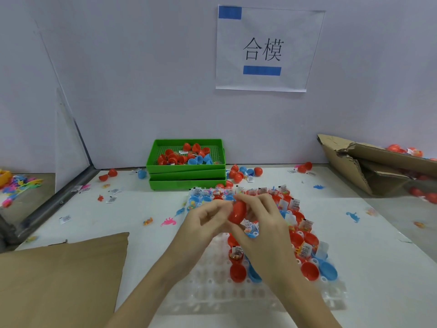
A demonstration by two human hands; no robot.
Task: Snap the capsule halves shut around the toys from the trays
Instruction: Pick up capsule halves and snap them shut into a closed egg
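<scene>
Both forearms are bare, no sleeves.

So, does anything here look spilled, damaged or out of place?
Yes. Loose red capsule halves, small paper slips and plastic dinosaur toys lie scattered across the white table, outside the trays. The brown cardboard box at right is torn.

Three green trays sit stacked; one clear tray lies in front, with two cardboard boxes, one wall sign, and perhaps five loose dinosaur toys.
</scene>
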